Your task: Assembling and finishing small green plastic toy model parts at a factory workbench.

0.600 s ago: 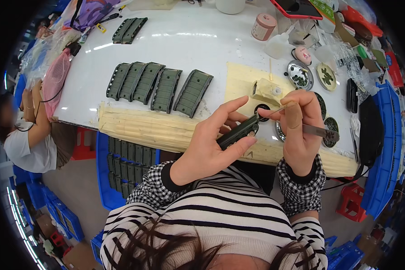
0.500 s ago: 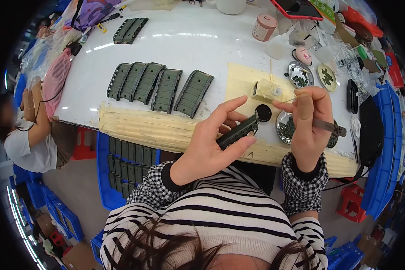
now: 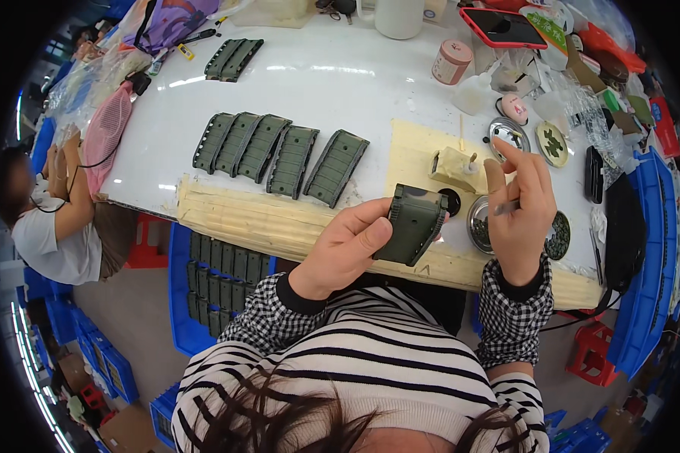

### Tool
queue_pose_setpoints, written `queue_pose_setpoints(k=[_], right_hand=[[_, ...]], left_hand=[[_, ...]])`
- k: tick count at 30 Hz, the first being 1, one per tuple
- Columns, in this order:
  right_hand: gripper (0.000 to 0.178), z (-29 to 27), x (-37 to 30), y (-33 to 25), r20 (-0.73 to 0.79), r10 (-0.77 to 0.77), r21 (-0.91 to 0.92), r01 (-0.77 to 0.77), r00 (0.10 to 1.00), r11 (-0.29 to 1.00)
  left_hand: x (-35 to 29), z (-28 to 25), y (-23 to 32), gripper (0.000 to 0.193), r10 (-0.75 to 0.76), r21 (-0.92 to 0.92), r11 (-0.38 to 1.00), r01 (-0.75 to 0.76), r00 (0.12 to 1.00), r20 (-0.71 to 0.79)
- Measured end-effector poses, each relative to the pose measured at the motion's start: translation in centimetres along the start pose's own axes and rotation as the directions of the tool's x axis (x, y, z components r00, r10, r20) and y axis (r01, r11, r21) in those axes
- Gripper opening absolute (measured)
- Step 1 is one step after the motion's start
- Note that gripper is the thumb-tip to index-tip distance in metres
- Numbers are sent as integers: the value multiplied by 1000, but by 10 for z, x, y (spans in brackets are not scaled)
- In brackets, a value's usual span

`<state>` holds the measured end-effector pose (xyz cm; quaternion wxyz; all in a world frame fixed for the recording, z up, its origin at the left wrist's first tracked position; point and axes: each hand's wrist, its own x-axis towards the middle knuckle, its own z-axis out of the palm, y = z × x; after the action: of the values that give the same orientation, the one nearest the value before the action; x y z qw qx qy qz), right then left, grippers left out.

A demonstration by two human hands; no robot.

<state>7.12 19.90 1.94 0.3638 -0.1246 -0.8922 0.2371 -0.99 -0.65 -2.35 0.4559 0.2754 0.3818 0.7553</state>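
My left hand (image 3: 347, 245) is closed on a dark green curved plastic panel (image 3: 413, 226), held over the table's front edge with its broad face showing. To its right, my right hand (image 3: 523, 200) is raised above a metal dish (image 3: 474, 230) of small dark green pieces. Its fingers are bent round metal tweezers (image 3: 508, 207), only a short part of which shows. A bottle wrapped in tan tape (image 3: 449, 167) stands beyond the hands, something short sticking up from its mouth. Near its base lies a round black lid (image 3: 451, 198), partly behind the panel.
Several similar panels (image 3: 285, 162) lie in a row at left, with more (image 3: 234, 59) farther back. A blue crate (image 3: 181, 302) below the table holds many. Other small dishes (image 3: 551, 143), a pink can (image 3: 452, 62) and a phone (image 3: 504, 28) stand rightward. A person (image 3: 60, 226) sits far left.
My left hand has turned the panel from edge-on to broad face showing. My right hand no longer pinches the thin stick over the bottle, and the tweezers have shifted within its fingers.
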Motion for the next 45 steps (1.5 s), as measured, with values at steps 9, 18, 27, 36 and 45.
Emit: queue_pose_setpoints(k=[9,18,27,36,45], right_hand=[[17,-19,-13,-11,-58,-25,115,32,998,993],[10,-28,-23,-14,5,-9,130,9,1000,992],[10,-26,-26,-23,64,0,117,-7,998,993],[55,-26,-33,-14,19,48,222,-51,999,974],[90,-79,-54,-7,152,315,210,-342,937,916]], left_hand=[[-17,-3,25,62,-137,-410,909,81,984,-110],[-68,-122,114,39,736,803,548,234,319,-596],[-61,-207,135,52,738,770,121,627,462,-492],[28,-205,169,36,701,843,-408,351,712,42],[107,-272,187,32,350,626,-714,315,934,-71]])
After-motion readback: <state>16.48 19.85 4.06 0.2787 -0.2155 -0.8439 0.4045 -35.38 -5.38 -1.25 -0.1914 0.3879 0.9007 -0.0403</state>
